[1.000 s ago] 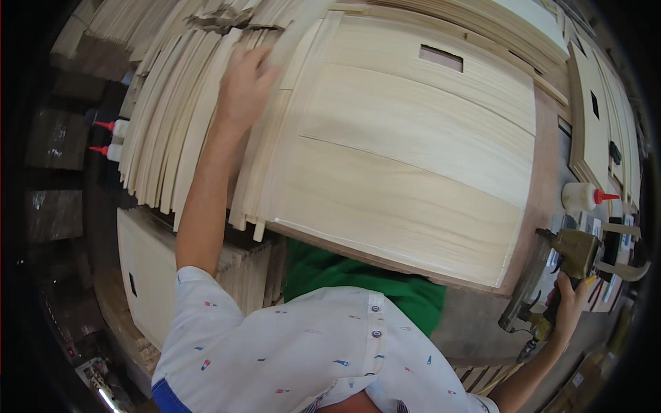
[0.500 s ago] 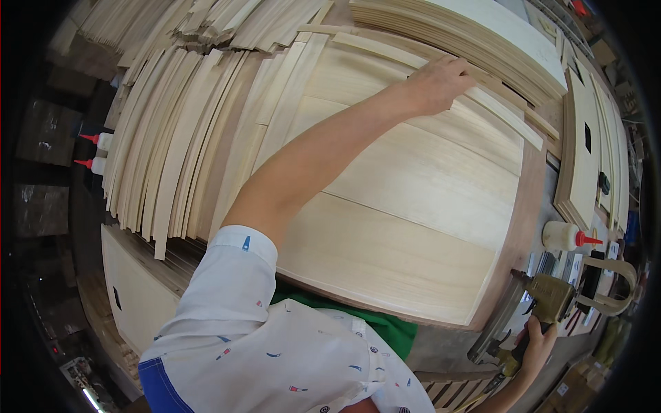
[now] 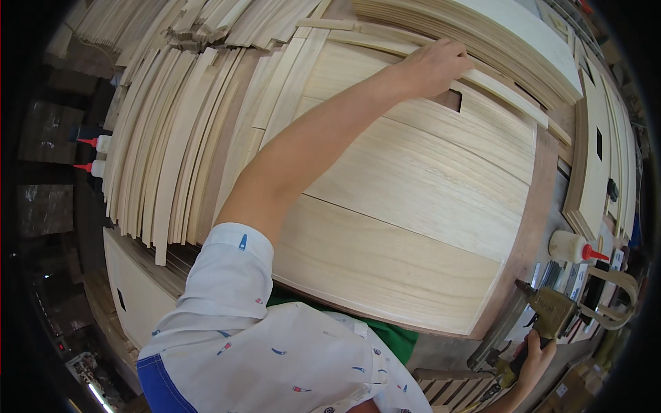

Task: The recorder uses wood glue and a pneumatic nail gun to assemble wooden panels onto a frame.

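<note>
Head view: left hand (image 3: 437,65) in a pinching grip on 1 thin wooden strip (image 3: 509,93) along the far edge of the pale wood panel (image 3: 413,199), bare below the grip. Right hand (image 3: 533,351) in a closed grip around 1 nail gun (image 3: 547,313) at the desk (image 3: 533,227) edge. 3 glue bottles (image 3: 571,248); strip stacks (image 3: 172,138) lie left.

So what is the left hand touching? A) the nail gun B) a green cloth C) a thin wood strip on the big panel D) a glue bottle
C: the left hand rests on a thin wood strip along the far edge of the big panel, while the right hand grips the nail gun.
</note>
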A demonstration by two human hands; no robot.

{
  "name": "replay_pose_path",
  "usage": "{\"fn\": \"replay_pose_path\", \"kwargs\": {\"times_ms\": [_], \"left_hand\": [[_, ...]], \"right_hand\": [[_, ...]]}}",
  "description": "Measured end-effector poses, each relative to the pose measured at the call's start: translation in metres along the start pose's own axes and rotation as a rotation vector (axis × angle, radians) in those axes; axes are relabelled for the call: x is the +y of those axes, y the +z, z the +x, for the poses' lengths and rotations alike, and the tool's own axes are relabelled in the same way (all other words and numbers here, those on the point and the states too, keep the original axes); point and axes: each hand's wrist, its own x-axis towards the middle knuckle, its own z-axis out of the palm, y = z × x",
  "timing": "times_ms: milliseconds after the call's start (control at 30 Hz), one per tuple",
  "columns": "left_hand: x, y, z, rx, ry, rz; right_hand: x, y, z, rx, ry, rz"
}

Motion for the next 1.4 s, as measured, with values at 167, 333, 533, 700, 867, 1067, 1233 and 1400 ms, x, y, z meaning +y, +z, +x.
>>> {"fn": "replay_pose_path", "kwargs": {"times_ms": [167,333,533,700,867,1067,1233,1400], "left_hand": [[-0.015,0.008,0.012,0.054,0.051,0.103],[-0.025,0.02,0.017,0.011,0.203,0.106],[-0.02,0.013,-0.001,0.028,0.113,0.053],[-0.02,0.017,0.001,0.014,0.041,0.015],[-0.033,0.015,-0.005,0.071,-0.025,0.022],[-0.045,0.021,-0.004,0.005,-0.1,-0.067],[-0.045,0.018,-0.011,0.045,-0.196,-0.101],[-0.04,0.018,-0.009,0.06,-0.245,-0.148]], "right_hand": [[-0.004,-0.001,-0.001,0.005,0.006,-0.018],[-0.009,-0.003,-0.01,0.061,0.064,-0.032],[-0.014,0.004,-0.002,0.038,0.109,-0.019],[-0.019,-0.003,-0.006,0.0,0.097,-0.019],[-0.029,0.0,-0.006,-0.023,0.126,-0.047],[-0.058,0.004,-0.002,-0.076,-0.001,-0.028],[-0.138,0.038,0.054,-0.175,-0.3,-0.035],[-0.197,0.076,0.136,-0.255,-0.435,-0.134]]}}
